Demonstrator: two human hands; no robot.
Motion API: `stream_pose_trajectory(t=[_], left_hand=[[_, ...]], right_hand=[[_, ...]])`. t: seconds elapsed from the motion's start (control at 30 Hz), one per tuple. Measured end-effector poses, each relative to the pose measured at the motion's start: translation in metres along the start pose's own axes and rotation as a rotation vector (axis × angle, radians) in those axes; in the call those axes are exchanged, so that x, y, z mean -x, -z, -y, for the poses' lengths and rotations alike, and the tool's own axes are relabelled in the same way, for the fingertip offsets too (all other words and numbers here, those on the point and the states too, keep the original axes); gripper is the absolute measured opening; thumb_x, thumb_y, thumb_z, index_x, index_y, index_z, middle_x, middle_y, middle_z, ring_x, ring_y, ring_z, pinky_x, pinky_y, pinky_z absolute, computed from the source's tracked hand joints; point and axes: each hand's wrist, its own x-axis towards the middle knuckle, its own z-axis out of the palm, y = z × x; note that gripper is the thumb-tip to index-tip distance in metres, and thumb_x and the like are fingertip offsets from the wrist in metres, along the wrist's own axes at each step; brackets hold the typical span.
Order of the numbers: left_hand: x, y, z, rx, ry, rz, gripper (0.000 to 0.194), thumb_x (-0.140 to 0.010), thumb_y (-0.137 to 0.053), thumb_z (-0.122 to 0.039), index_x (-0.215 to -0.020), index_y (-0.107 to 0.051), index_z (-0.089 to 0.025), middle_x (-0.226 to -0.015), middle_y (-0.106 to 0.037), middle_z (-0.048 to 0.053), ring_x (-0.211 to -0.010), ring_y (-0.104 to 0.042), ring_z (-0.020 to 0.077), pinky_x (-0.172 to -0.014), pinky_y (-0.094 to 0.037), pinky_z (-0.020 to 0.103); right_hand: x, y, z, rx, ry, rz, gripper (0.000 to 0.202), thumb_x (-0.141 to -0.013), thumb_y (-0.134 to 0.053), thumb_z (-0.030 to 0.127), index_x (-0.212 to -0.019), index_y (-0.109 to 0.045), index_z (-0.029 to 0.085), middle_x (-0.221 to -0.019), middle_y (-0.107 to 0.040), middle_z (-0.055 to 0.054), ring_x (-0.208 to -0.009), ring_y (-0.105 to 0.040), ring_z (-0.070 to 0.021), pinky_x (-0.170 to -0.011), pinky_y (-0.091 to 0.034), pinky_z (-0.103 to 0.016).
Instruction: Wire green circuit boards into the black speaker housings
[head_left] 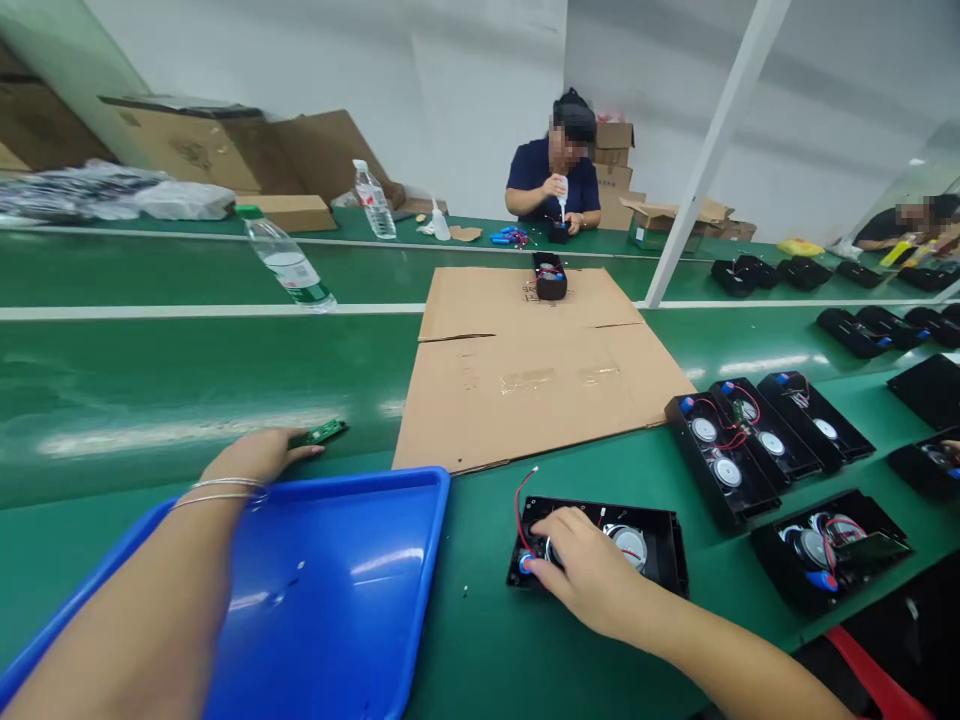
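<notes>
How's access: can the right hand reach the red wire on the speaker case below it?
Likely yes: the red wire stands up from the speaker case, beside the right hand, with nothing covering it.

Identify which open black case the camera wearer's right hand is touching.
It is the open case nearest the blue tray, with the right hand on it; other open cases lie farther off, clear of this person's hands.

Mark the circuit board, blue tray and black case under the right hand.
Circuit board (327,432): head view, exposed face.
Blue tray (337,610): head view, bare floor.
Black case (661,553): head view, right-end interior.
</notes>
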Motion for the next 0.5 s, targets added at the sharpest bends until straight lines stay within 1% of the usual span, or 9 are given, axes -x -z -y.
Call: stream_pose_trajectory(t=[0.07,0.13,0.2,0.23,0.3,0.37,0.4,0.43,0.5], left_hand=[[0.007,0.002,-0.01,-0.019,0.052,0.064,0.026,-0.068,-0.059,-0.007,-0.047,-0.046,-0.014,-0.066,-0.068,0.008,-0.117,-0.047,0.0417,-0.094,-0.032,0.058],[0.017,0.004,-0.022,-0.017,0.083,0.061,0.025,-0.072,-0.056,-0.009,-0.049,-0.045,-0.015,-0.074,-0.069,0.01,-0.121,-0.042,0.0416,-0.097,-0.028,0.059],[0.033,0.002,-0.032,0.023,0.1,0.019,0.014,-0.077,-0.053,-0.016,-0.063,-0.053,-0.013,-0.09,-0.069,0.012,-0.122,-0.042,0.0379,-0.099,-0.029,0.054],[0.044,-0.002,-0.035,0.054,0.103,0.003,0.011,-0.079,-0.05,-0.019,-0.073,-0.056,-0.012,-0.098,-0.068,0.012,-0.12,-0.045,0.0345,-0.099,-0.032,0.05],[0.071,-0.016,-0.038,0.14,0.096,0.014,0.02,-0.081,-0.047,-0.023,-0.093,-0.057,-0.011,-0.103,-0.068,0.011,-0.108,-0.057,0.0268,-0.095,-0.041,0.04],[0.104,-0.037,-0.036,0.31,0.08,0.112,0.028,-0.077,-0.051,-0.026,-0.101,-0.057,-0.012,-0.096,-0.071,0.007,-0.09,-0.065,0.0225,-0.084,-0.05,0.032],[0.122,-0.048,-0.033,0.55,0.11,0.207,0.032,-0.072,-0.058,-0.027,-0.1,-0.058,-0.012,-0.092,-0.072,0.008,-0.087,-0.066,0.0249,-0.079,-0.052,0.033],[0.141,-0.059,-0.031,0.75,0.155,0.287,0.039,-0.064,-0.065,-0.029,-0.099,-0.06,-0.013,-0.088,-0.072,0.009,-0.086,-0.066,0.0285,-0.073,-0.054,0.035],[0.175,-0.08,-0.028,0.972,0.269,0.412,0.056,-0.05,-0.076,-0.03,-0.101,-0.06,-0.015,-0.087,-0.072,0.009,-0.087,-0.065,0.0347,-0.06,-0.055,0.035]], right_hand=[[-0.016,-0.011,0.007,0.09,0.001,0.007,0.017,-0.084,-0.058,0.029,-0.094,-0.057,0.015,-0.095,-0.06,-0.011,-0.093,-0.051,-0.0264,-0.08,-0.046,-0.042],[-0.029,-0.018,0.015,0.084,0.005,0.015,0.015,-0.082,-0.061,0.031,-0.084,-0.057,0.016,-0.087,-0.061,-0.009,-0.088,-0.051,-0.0261,-0.076,-0.045,-0.043],[-0.035,-0.022,0.021,-0.072,0.041,-0.02,0.008,-0.083,-0.058,0.025,-0.083,-0.056,0.018,-0.084,-0.062,-0.006,-0.087,-0.052,-0.0231,-0.077,-0.045,-0.04],[-0.036,-0.023,0.023,-0.194,0.064,-0.056,0.004,-0.085,-0.054,0.022,-0.084,-0.056,0.019,-0.085,-0.062,-0.005,-0.087,-0.054,-0.0209,-0.078,-0.046,-0.037],[-0.035,-0.024,0.026,-0.468,0.09,-0.16,0.01,-0.088,-0.046,0.02,-0.089,-0.056,0.02,-0.089,-0.061,-0.004,-0.083,-0.057,-0.0163,-0.077,-0.047,-0.032],[-0.029,-0.025,0.025,-0.703,0.081,-0.249,0.018,-0.09,-0.04,0.025,-0.096,-0.056,0.02,-0.09,-0.06,-0.004,-0.075,-0.059,-0.0131,-0.071,-0.049,-0.028],[-0.025,-0.025,0.023,-0.793,0.069,-0.259,0.022,-0.091,-0.038,0.029,-0.1,-0.055,0.019,-0.087,-0.061,-0.003,-0.069,-0.059,-0.0119,-0.067,-0.049,-0.027],[-0.02,-0.026,0.021,-0.869,0.056,-0.241,0.025,-0.091,-0.038,0.032,-0.107,-0.052,0.019,-0.082,-0.061,-0.002,-0.061,-0.057,-0.0106,-0.063,-0.049,-0.026],[-0.01,-0.027,0.017,-0.977,0.025,-0.157,0.03,-0.09,-0.039,0.033,-0.115,-0.045,0.019,-0.072,-0.06,0.002,-0.048,-0.052,-0.0083,-0.053,-0.047,-0.023]])
